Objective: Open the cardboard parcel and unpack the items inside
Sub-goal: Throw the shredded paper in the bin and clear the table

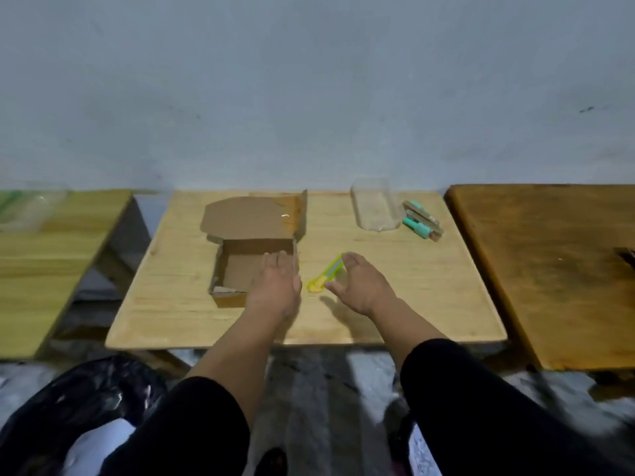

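Head view: right hand (360, 286) hovers half-open above yellow cutter (326, 278).

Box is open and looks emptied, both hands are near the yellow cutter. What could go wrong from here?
1. The yellow utility knife lies between the left hand and right hand; whether its blade is out cannot be told, so a careless grab could cut.
2. The left hand hovers at the open cardboard box and could knock it sideways.
3. The clear plastic container and teal items sit near the table's far edge.
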{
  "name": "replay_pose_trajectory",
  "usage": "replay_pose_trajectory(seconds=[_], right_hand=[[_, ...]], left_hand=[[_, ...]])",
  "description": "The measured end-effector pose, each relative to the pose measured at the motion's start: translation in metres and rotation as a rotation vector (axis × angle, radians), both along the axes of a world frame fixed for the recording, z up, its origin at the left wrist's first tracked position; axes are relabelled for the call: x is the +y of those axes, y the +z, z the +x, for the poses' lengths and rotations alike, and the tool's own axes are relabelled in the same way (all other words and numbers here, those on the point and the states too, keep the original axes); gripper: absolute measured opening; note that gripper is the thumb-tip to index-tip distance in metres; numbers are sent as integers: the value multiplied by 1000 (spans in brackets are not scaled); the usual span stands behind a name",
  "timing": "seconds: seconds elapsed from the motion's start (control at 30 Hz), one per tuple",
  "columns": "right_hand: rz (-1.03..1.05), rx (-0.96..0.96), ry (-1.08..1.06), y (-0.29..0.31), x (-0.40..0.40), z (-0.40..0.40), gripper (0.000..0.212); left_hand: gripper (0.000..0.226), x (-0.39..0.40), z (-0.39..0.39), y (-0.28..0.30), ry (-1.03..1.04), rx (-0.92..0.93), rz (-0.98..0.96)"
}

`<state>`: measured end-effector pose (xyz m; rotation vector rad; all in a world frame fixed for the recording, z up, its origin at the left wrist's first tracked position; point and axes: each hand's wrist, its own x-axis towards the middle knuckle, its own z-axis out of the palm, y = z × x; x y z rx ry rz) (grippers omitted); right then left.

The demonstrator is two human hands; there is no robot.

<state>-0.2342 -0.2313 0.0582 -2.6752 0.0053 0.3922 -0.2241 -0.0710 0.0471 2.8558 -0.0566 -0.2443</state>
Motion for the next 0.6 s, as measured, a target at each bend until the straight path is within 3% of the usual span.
replay_pose_trajectory(seconds=[0.17, 0.27, 0.43, 0.6], right_hand=[[79, 60, -25, -27, 63, 25, 86], [146, 77, -81, -40, 88, 36, 91], [220, 48, -193, -55, 109, 41, 95], [247, 16, -244, -60, 114, 40, 97]], left_hand=[[74, 69, 20, -21, 71, 22, 45], [85, 97, 29, -33, 86, 156, -86], [105, 117, 30, -47, 17, 74, -235], [115, 130, 38, -52, 29, 163, -305]])
